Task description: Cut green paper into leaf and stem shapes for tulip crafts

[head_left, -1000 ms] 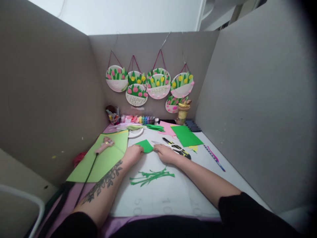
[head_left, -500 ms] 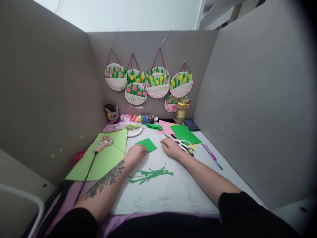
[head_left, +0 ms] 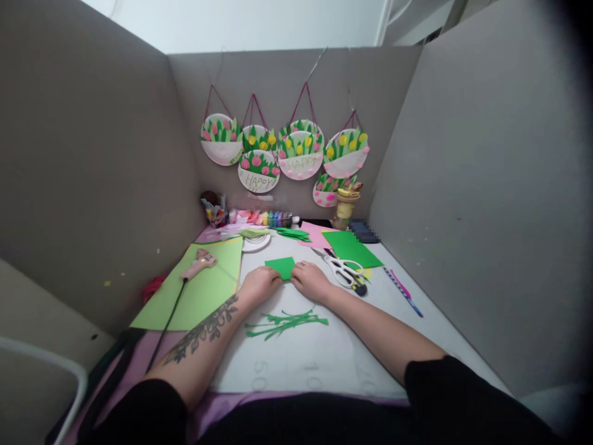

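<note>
A small piece of green paper [head_left: 280, 267] lies between my two hands over the middle of the table. My left hand [head_left: 262, 284] holds its near left corner with bent fingers. On the other side, my right hand [head_left: 311, 282] has its fingers closed on the paper's right edge. Thin green paper scraps [head_left: 287, 322] lie in a loose heap nearer to me. Just right of my right hand are white-handled scissors [head_left: 343, 270], resting partly over a black-and-yellow tool [head_left: 360, 288].
A glue gun [head_left: 200, 264] sits on light green sheets [head_left: 162, 306] at left. Farther back are a green sheet [head_left: 353, 248], pink paper [head_left: 311, 235], cut green leaves [head_left: 293, 233] and paint bottles [head_left: 273, 219]. Decorated paper plates [head_left: 300, 156] hang on the grey partition [head_left: 398, 117]. Pens [head_left: 404, 292] lie right.
My right hand has moved left, from beside the scissors to the green paper's right edge. The paper has turned slightly in my left hand. The whole view has shifted a little.
</note>
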Demonstrator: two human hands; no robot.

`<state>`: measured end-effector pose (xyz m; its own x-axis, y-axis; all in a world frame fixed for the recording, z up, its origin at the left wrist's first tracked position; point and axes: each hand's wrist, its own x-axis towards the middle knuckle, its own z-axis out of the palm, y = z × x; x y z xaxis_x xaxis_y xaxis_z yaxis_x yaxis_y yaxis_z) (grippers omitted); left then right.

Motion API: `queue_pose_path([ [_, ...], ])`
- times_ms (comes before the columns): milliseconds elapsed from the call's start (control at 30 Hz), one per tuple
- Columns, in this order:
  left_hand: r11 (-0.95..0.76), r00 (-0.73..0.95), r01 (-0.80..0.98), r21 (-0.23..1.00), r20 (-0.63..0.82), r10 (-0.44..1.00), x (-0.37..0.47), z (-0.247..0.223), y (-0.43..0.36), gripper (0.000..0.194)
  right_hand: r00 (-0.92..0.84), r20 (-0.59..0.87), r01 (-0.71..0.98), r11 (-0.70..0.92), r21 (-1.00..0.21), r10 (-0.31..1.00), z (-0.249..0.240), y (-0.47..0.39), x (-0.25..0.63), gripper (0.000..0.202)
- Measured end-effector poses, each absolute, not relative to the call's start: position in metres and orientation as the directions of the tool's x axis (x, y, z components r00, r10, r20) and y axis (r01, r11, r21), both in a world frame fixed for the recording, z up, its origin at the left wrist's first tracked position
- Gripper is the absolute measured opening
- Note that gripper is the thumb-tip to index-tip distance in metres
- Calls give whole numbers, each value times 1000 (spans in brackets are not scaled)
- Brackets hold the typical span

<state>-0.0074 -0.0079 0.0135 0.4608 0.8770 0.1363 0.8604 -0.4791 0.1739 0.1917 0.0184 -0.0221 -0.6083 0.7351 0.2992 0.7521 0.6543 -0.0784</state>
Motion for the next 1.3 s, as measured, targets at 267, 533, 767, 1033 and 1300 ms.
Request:
queue_pose_path([
  [267, -418, 414, 902, 110, 61, 908, -5, 17, -12, 24, -621, 237, 751, 654, -96, 747, -18, 14, 187, 19],
  [533, -386, 376, 903, 187, 88, 922, -5, 12, -5, 25, -558, 231, 784, 597, -167, 797, -20, 20, 193, 17],
  [767, -347, 338, 905, 245, 81, 938, -6, 9, 2, 28, -481, 205, 809, 522, -270, 852, -27, 30, 195, 19],
  [1033, -241, 253, 913, 329, 6, 967, -9, 6, 11, 28, -428, 76, 881, 435, -186, 901, -20, 33, 193, 28],
  [1300, -218, 230, 947, 235, -24, 973, -5, 6, 13, 28, -399, 41, 902, 400, -163, 916, -17, 32, 190, 30],
])
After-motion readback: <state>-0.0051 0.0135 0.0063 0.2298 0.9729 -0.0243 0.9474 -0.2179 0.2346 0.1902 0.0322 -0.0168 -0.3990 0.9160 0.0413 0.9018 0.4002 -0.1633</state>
